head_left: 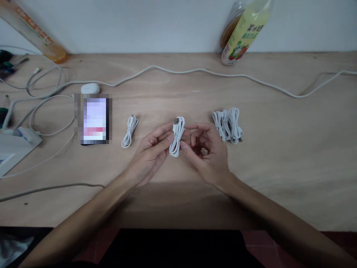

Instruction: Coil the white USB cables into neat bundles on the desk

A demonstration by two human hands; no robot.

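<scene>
Between my two hands is a white USB cable [176,137], coiled into a narrow bundle and pinched in the middle, its plug at the upper end. My left hand [152,150] grips the bundle from the left with thumb and fingers. From the right, my right hand [208,150] holds it too, thumb and fingertips at its edge. Another coiled white cable [129,131] lies on the table left of my left hand. Beyond my right hand, several bundled white cables [228,124] lie side by side, partly hidden by that hand.
A phone [95,121] and a white earbud case [90,88] lie at the left, near loose cords and a white power strip [19,147]. One long white cord [199,70] crosses the back of the wooden table. Bottles [242,39] stand along the wall.
</scene>
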